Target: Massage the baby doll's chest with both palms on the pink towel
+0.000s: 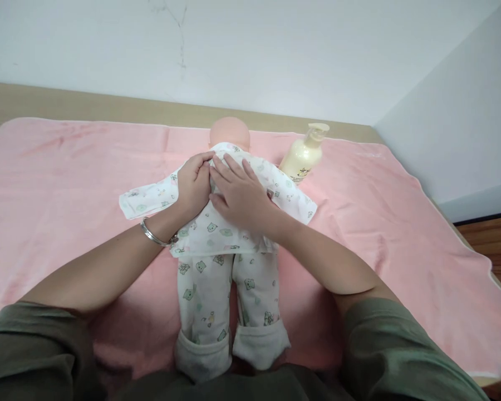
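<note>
A doll [229,132] lies with its bald head at the far end and its face not in view. It wears a white printed top [221,234] and matching trousers [206,301] with turned-up cuffs. On the upper back of the top, my left hand [193,181] rests in a cupped curl, fingers pressed together and partly hidden, nothing visible inside. My right hand [242,192] lies flat just beside it, its fingers stretched out and apart over the cloth. The two hands meet or nearly meet near the middle of the back.
A pale yellow pump bottle [303,156] is beyond the doll's right sleeve, leaning to the right. Under everything spreads a pink blanket [75,223] on a beige surface [108,106]. A white wall [250,50] rises behind, with another at the right.
</note>
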A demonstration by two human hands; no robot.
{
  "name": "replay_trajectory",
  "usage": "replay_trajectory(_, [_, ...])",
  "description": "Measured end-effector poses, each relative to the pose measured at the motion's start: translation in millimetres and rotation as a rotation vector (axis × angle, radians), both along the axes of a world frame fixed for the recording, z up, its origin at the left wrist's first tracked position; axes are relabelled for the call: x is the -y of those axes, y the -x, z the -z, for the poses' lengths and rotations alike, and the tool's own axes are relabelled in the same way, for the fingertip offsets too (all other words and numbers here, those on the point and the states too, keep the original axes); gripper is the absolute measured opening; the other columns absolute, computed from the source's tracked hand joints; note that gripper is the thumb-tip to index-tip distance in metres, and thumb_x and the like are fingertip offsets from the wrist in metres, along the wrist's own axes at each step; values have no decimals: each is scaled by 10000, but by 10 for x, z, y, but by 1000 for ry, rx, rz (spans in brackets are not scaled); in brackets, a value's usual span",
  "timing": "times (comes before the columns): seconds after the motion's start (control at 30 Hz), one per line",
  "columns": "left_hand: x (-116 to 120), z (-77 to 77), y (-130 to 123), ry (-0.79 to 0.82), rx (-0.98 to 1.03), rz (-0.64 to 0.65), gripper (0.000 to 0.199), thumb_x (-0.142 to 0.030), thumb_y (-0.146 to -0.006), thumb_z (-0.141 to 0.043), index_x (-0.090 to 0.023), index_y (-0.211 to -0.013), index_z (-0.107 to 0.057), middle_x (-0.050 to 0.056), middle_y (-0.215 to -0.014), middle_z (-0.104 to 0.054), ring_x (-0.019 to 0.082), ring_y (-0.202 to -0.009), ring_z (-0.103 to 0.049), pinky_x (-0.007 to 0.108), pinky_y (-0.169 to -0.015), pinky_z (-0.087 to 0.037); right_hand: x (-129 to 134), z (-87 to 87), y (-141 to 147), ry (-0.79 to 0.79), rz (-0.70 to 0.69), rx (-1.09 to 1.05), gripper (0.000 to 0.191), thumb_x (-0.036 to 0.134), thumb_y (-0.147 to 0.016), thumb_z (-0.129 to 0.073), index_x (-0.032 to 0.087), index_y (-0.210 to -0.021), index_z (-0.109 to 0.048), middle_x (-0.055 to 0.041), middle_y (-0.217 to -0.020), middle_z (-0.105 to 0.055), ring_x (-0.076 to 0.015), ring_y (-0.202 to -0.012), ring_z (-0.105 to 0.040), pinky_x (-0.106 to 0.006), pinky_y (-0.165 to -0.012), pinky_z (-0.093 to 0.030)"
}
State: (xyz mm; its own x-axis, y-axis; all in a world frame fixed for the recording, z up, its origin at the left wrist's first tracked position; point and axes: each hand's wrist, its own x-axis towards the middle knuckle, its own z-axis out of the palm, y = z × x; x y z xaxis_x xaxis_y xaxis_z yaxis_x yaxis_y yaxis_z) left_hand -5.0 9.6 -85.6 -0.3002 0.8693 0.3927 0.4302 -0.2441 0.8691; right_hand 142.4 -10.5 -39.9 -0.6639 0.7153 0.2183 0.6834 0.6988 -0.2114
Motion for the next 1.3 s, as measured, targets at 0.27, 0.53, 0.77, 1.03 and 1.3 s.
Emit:
replay_trajectory(0.27, [-10,-1,18,8,-59,-8,350,-231,-904,-465,-183,-1134,-723,47,-1224,-744,205,-1171,-662,370,-1108,-507,-298,5,-59,1,231,-12,623,387,-1042,-378,99,-1592,-333,-160,-1677,-297,-345,-1573,-262,-589,-1293,-218])
replay_trajectory(0.53, [3,-9,2,18,-41,-13,365,-244,-907,-452,-166,-1144,-717,66,-1215,-743,203,-1161,-673,375,-1107,-520,259,7,58,-45,140,32,580,273,-1018,-359,89,-1567,-377,-151,-1695,-251,-405,-1595,-154,-664,-1291,-152])
replay_trajectory(0.77, [34,-41,-20,20,-304,30,413,-255,-940,-402,-186,-1257,-658,91,-1378,-671,237,-1343,-583,456,-1233,-423,-434,-6,-105,87,190,-50,597,330,-1022,-379,123,-1582,-369,-103,-1697,-267,-326,-1589,-224,-562,-1310,-204])
replay_trajectory(1.03, [176,-134,-97,92,-418,95,482,-301,-977,-369,-175,-1406,-548,116,-1554,-516,255,-1508,-418,502,-1330,-242,-172,48,-48,-44,313,-42,593,310,-1042,-326,19,-1558,-376,-209,-1632,-367,-376,-1541,-324,-571,-1279,-269])
replay_trajectory(1.3, [22,-238,-30,204,-441,63,477,-285,-962,-329,-145,-1327,-601,143,-1433,-612,305,-1390,-534,531,-1242,-391,159,-23,-4,-139,142,64,523,210,-1031,-337,-24,-1475,-482,-251,-1543,-480,-336,-1502,-417,-478,-1279,-322])
